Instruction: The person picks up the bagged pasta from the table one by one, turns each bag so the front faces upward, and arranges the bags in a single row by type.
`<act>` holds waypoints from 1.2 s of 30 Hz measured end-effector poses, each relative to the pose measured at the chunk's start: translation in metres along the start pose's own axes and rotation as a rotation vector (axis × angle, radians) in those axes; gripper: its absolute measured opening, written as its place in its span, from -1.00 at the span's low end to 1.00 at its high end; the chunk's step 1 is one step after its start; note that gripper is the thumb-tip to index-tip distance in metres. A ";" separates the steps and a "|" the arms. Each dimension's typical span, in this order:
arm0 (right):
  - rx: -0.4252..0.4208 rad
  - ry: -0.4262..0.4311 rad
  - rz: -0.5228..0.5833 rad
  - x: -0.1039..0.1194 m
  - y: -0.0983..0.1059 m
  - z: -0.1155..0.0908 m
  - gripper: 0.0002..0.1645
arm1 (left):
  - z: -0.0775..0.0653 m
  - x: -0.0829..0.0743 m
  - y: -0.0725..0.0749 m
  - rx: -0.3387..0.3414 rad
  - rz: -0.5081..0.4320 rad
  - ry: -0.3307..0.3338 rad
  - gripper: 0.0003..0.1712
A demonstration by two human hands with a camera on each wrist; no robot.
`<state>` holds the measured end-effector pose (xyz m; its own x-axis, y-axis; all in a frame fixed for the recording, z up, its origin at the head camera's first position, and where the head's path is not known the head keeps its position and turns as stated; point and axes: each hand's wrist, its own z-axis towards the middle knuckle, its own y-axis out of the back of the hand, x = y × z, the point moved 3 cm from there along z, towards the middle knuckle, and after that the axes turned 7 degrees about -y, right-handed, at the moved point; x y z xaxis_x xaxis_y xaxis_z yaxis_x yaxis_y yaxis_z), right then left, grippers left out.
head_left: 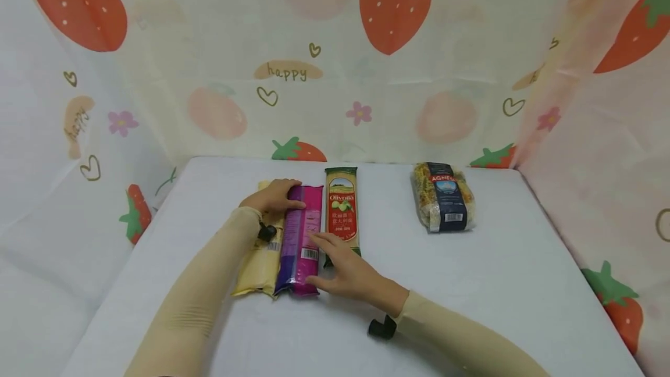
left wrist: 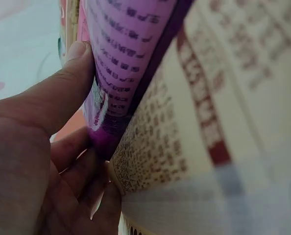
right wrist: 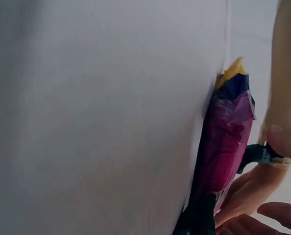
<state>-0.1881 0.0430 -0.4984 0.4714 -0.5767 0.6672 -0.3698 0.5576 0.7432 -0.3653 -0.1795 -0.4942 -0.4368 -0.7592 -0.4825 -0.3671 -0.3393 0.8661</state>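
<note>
My left hand (head_left: 269, 196) reaches across the far end of a yellow packet (head_left: 260, 269) to a long purple and magenta packet (head_left: 300, 260) lying beside it. The left wrist view shows its thumb (left wrist: 69, 78) on the purple packet's printed face and its fingers bent around the far end. My right hand (head_left: 348, 272) lies at the near right side of the purple packet, fingers extended and spread, fingertips over its edge. Under those fingers, a red and green Olivoilà spaghetti packet (head_left: 342, 208) is partly covered at its near end.
A bag of Agnesi pasta (head_left: 445, 199) with a dark label lies at the back right of the white-covered table (head_left: 445, 284). A strawberry-print curtain (head_left: 225, 34) closes off the back and the sides.
</note>
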 end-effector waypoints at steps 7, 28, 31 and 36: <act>0.089 -0.062 -0.211 0.009 -0.006 0.010 0.24 | -0.002 0.001 0.003 -0.007 -0.006 -0.001 -0.14; 0.153 -0.172 -0.515 0.032 -0.028 0.025 0.64 | 0.003 -0.003 -0.001 -0.013 0.028 -0.006 -0.21; 0.152 -0.184 -0.577 0.036 -0.031 0.028 0.64 | 0.003 -0.002 -0.003 -0.004 0.032 0.006 -0.20; 0.141 -0.217 -0.592 0.040 -0.033 0.030 0.47 | 0.001 -0.002 -0.004 0.003 0.011 0.037 -0.19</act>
<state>-0.1808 -0.0166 -0.4946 0.4610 -0.8784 0.1263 -0.2052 0.0330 0.9782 -0.3637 -0.1760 -0.4968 -0.4097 -0.7832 -0.4676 -0.3653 -0.3289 0.8709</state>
